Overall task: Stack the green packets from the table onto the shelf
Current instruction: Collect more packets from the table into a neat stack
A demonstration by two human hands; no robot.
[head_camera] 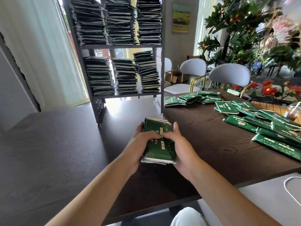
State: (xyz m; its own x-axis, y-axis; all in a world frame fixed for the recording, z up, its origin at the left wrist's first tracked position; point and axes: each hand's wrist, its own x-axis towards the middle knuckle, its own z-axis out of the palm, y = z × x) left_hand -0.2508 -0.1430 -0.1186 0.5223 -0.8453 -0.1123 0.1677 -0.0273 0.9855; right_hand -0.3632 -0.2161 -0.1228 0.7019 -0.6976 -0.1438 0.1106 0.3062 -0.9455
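Head view, left hand (138, 141), right hand (177, 144) gripping packets (158, 144)

Over on the left hangs a long white sheer curtain (48, 51), bright with daylight. On the back wall, a small framed landscape painting in yellow and green (181, 17). Three pale grey round-backed chairs with gold metal legs (229, 75) line the far side. Right of them, a leafy green tree with small orange fruits (231, 22), red flowers (268, 89) below, and a white cord (291, 191) looped at lower right.
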